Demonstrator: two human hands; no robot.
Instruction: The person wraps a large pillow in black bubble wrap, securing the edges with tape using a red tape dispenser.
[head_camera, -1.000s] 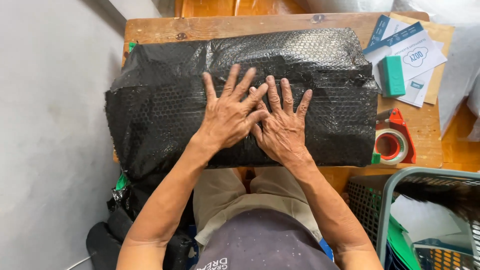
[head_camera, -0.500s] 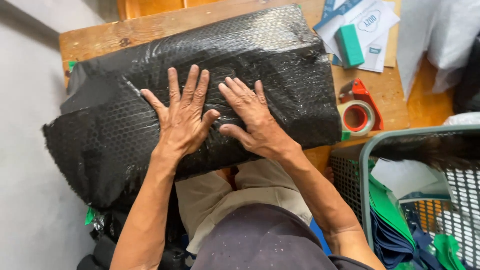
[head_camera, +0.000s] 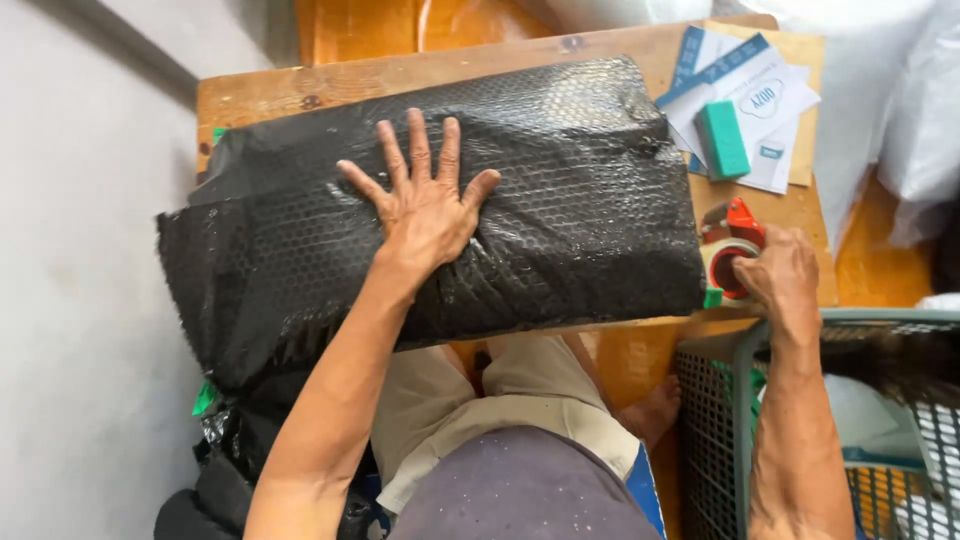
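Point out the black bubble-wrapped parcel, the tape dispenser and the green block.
black bubble-wrapped parcel (head_camera: 580, 190), head view, right upper face.
tape dispenser (head_camera: 738, 225), head view, red top.
green block (head_camera: 723, 139), head view, top face.

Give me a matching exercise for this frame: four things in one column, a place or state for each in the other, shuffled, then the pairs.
Things:
1. left hand
2. right hand
3. green block
4. grey basket

Places or states:
A. lying on the paper slips
B. on the tape dispenser
C. fingers spread, flat on the black bubble-wrapped parcel
D. beside the wooden table, lower right

Pairs: 1-C, 2-B, 3-A, 4-D
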